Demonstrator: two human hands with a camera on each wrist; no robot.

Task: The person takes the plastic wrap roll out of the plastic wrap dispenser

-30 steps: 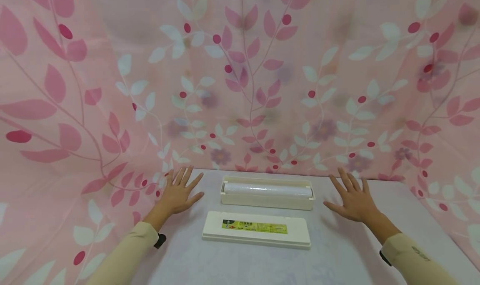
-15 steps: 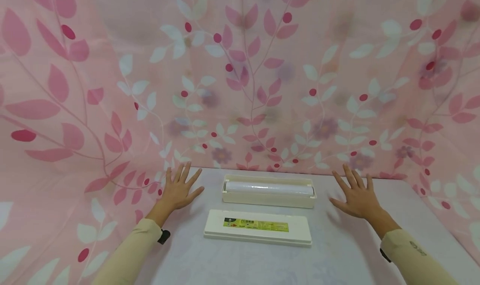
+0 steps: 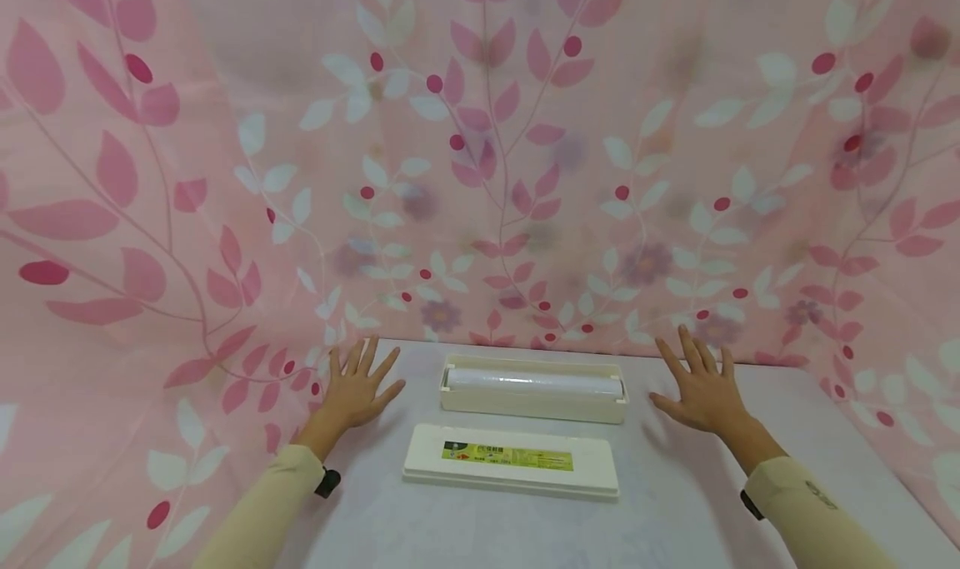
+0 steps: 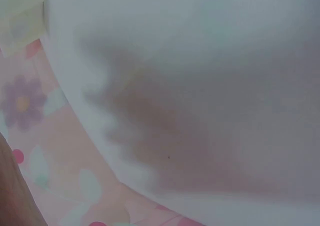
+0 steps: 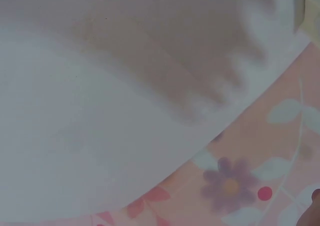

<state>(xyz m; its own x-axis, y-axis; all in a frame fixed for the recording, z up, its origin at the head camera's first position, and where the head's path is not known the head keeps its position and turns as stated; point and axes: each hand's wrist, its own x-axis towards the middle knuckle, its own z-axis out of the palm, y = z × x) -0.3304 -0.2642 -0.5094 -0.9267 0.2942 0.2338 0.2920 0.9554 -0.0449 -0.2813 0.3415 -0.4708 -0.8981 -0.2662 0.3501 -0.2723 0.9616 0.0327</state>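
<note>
A long off-white box (image 3: pixel 532 405) lies near the table's back edge, holding a shiny white roll (image 3: pixel 517 381) that looks like cling film. In front of it is its flat white lid (image 3: pixel 517 481), with a green and yellow label (image 3: pixel 507 455) on top. My left hand (image 3: pixel 352 392) is left of the box, fingers spread, holding nothing. To the right, my right hand (image 3: pixel 702 396) is spread the same way, apart from box and lid. Both wrist views show spread-finger shadows on the table, and only slivers of the left hand (image 4: pixel 15 186) and right hand (image 5: pixel 311 213).
A white cloth-covered table (image 3: pixel 540 536) fills the lower part of the head view. Pink curtains (image 3: pixel 570 177) with leaf patterns hang close behind it and at both sides. A dark wristband (image 3: pixel 327 482) shows at the left cuff, another (image 3: pixel 752 505) at the right.
The head view shifts slightly. Both hands stay spread in nearly the same places, and the box and lid stay where they were.
</note>
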